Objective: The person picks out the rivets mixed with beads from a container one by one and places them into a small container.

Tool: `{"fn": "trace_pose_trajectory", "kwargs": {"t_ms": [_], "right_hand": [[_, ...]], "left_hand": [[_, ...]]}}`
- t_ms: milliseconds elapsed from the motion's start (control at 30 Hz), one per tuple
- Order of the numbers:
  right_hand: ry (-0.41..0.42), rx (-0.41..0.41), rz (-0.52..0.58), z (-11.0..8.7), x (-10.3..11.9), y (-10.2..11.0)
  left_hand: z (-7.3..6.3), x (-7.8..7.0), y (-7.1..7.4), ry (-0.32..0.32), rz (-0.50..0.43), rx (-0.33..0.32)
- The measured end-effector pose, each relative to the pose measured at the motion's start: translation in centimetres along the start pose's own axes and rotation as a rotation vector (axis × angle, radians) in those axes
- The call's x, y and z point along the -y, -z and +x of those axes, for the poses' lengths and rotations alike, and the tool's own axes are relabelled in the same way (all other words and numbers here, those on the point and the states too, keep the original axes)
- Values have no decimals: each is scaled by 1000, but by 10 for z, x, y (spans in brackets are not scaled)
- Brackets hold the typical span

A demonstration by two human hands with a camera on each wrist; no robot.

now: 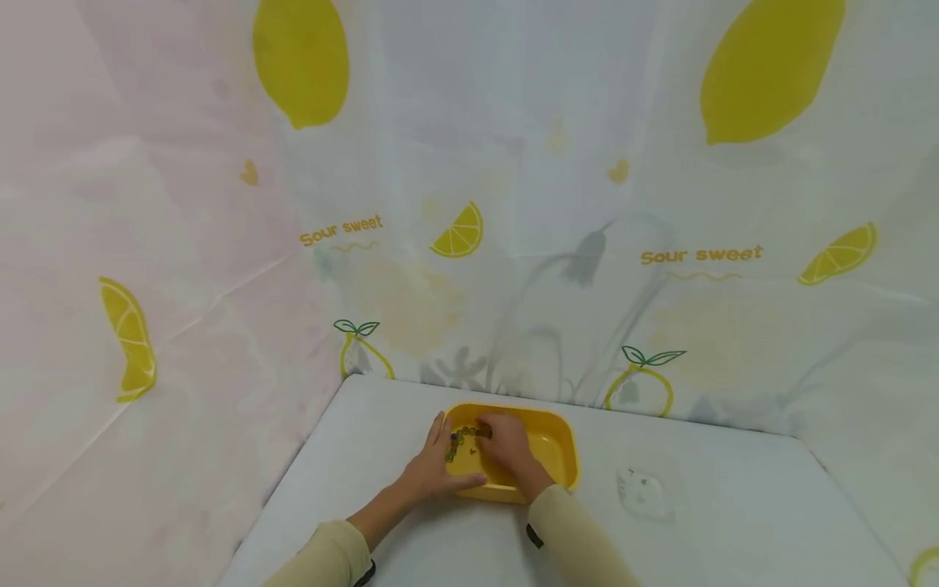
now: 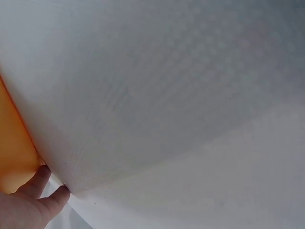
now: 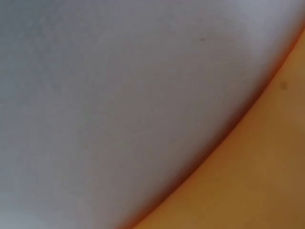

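A yellow rectangular tray (image 1: 552, 450) sits on the white table, its side also showing in the left wrist view. Inside, at its left part, lies a curved strand of small round green and dark beads (image 1: 460, 435), like a bracelet. My right hand (image 1: 508, 444) reaches into the tray with curled fingers, pinching the strand's dark right end; the fingertips are partly hidden. My left hand (image 1: 431, 471) spreads across the tray's left end, fingers extended along that side and thumb over the near rim. No right-hand fingers show in the right wrist view.
The white tabletop (image 1: 734, 497) spreads around the tray, with a faint printed drawing (image 1: 644, 493) to its right. A lemon-patterned sheet (image 1: 513, 285) rises behind the table, and a pinkish sheet (image 1: 183, 326) stands along the left.
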State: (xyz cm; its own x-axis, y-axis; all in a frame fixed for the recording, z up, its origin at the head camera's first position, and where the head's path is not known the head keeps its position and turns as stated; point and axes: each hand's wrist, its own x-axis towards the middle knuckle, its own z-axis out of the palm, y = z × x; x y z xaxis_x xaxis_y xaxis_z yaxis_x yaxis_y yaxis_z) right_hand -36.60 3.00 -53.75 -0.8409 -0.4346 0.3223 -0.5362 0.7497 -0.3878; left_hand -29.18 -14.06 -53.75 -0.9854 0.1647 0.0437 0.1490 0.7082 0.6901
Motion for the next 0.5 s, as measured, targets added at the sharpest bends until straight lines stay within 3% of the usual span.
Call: {"fn": "trace_pose_trajectory", "kwargs": {"t_ms": [233,500], "right_hand": [[-14,10,-62,1,4,-1],[1,-20,-11,0,1,0]], "left_hand": [[0,1,1,-5,-16,1],[2,1,0,-10,-17,2]]}}
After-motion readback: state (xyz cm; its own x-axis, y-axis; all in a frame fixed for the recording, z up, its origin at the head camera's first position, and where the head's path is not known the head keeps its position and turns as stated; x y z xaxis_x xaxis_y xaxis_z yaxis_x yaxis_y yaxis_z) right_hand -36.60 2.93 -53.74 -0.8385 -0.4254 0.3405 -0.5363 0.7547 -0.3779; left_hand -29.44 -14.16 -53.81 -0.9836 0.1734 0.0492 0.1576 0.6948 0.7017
